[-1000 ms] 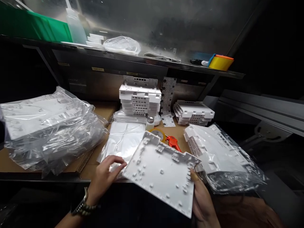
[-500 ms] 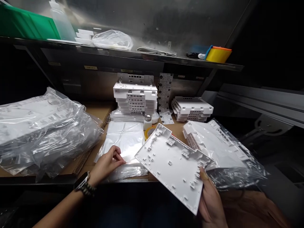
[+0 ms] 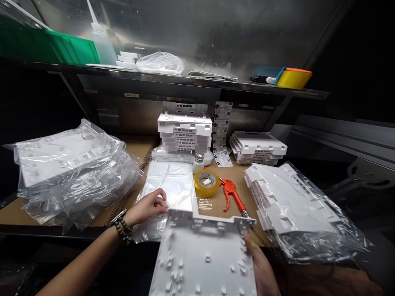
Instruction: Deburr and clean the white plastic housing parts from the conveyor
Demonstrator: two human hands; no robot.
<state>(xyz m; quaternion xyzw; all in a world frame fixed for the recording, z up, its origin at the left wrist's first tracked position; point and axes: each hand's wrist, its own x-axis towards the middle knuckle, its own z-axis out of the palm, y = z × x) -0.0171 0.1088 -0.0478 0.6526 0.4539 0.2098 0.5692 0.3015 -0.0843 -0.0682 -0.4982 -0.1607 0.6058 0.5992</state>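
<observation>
My right hand (image 3: 261, 269) grips the right edge of a flat white plastic panel (image 3: 205, 257) with small studs on its face, held low at the bottom centre. My left hand (image 3: 148, 206), with a bead bracelet on the wrist, rests on a pile of clear plastic bags (image 3: 173, 187) on the bench, its fingers curled and pinching the top bag. A roll of yellow tape (image 3: 206, 183) and a red air blow gun (image 3: 233, 192) lie just beyond the panel.
Bagged white panels are heaped at the left (image 3: 70, 168) and right (image 3: 293, 205). Two stacks of bare white panels (image 3: 184, 132) (image 3: 257, 147) stand at the back beside a label strip (image 3: 222, 131). A shelf above (image 3: 185, 80) carries a squeeze bottle, a bag and a yellow roll.
The panel has swung from a slant to lie square in front of me and dropped lower, which uncovers the tape roll and blow gun. My left hand stays on the bag pile.
</observation>
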